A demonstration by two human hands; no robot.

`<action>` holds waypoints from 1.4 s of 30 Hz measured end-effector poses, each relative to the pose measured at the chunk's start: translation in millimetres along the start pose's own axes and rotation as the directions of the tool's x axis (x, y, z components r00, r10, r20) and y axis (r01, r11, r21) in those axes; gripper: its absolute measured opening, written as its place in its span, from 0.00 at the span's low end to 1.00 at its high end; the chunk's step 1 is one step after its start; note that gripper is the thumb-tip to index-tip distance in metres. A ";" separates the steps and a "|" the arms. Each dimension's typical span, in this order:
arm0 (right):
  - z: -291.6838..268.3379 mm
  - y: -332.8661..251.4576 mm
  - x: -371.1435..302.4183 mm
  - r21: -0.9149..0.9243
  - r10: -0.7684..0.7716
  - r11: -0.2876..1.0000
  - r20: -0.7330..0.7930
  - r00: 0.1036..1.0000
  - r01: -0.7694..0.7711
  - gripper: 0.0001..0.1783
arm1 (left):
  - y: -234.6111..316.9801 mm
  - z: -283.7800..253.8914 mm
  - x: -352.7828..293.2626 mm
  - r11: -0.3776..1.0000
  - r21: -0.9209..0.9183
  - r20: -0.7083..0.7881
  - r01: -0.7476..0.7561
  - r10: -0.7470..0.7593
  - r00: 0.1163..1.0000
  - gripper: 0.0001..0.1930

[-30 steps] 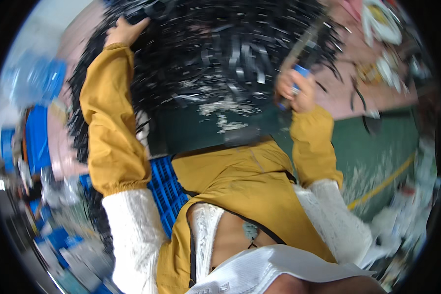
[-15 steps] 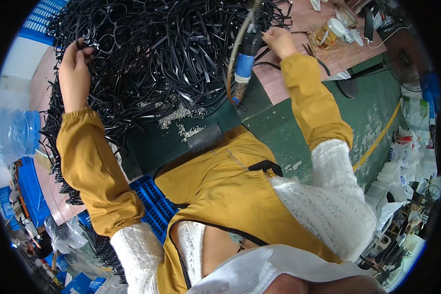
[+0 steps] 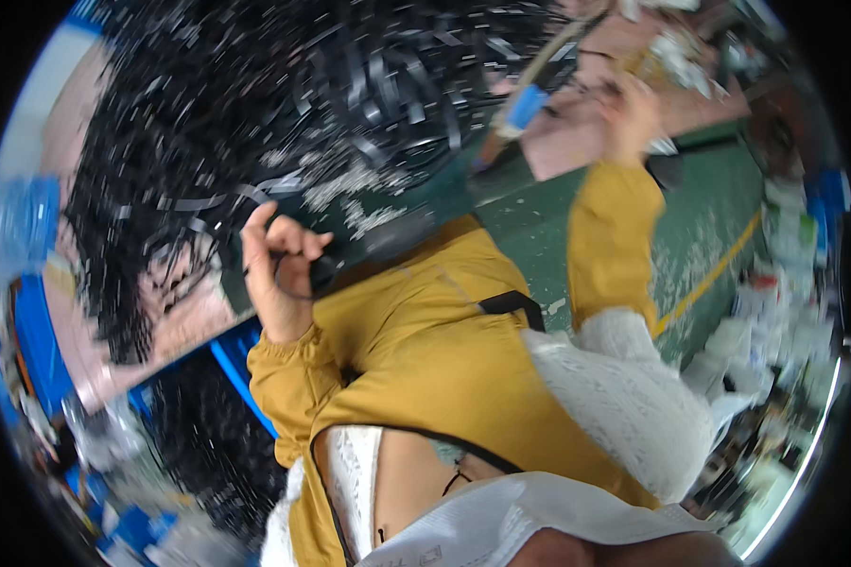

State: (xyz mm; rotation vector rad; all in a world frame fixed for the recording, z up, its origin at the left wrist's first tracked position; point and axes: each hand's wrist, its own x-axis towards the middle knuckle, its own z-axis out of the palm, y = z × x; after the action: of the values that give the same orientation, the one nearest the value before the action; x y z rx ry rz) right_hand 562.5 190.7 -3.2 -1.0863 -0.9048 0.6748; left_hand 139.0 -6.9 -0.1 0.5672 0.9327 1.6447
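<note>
My left hand (image 3: 284, 269) is over the near edge of the bench, in front of my lap. Its fingers are curled round a dark, looped piece that looks like a black eyeglass frame (image 3: 321, 276), blurred by motion. My right hand (image 3: 629, 118) is above the pink board at the right, near a jar; its fingers are smeared by motion. Between the hands hangs a blue-bodied power screwdriver (image 3: 528, 106) on a hose, apart from both. A big heap of black eyeglass frames and temple arms (image 3: 350, 85) covers the bench beyond my left hand.
Small silver screws (image 3: 359, 203) lie scattered on the dark green mat at the front. A jar with yellowish contents (image 3: 645, 64) stands on the pink board (image 3: 563, 151). Blue crates (image 3: 38, 331) and bags are at the left; more black parts (image 3: 208, 425) sit lower down.
My left hand has come from the far left of the heap towards my lap with the black eyeglass frame. My right hand has moved right, away from the screwdriver, which has swung right.
</note>
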 end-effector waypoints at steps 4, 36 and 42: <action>34.5 -38.7 -130.6 0.474 -0.194 0.880 0.373 0.907 -0.007 0.04 | -18.6 13.6 -16.2 0.993 0.037 -0.128 -0.114 0.118 0.985 0.22; 145.7 -14.1 -194.9 -0.160 0.170 0.984 0.971 0.166 -0.073 0.19 | -48.0 -16.2 -49.1 0.989 0.001 -0.211 -0.145 0.142 0.967 0.20; 295.5 -12.5 -189.7 0.140 -0.552 0.324 0.831 0.067 0.936 0.10 | -30.5 -23.6 -35.7 0.980 0.195 -0.233 0.046 0.001 0.972 0.24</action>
State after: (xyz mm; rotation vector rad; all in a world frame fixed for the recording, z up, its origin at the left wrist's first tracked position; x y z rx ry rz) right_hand 212.6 160.8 11.3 -0.3925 -2.3443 -0.1364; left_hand 148.4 -45.2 -34.8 0.5029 1.2826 1.6307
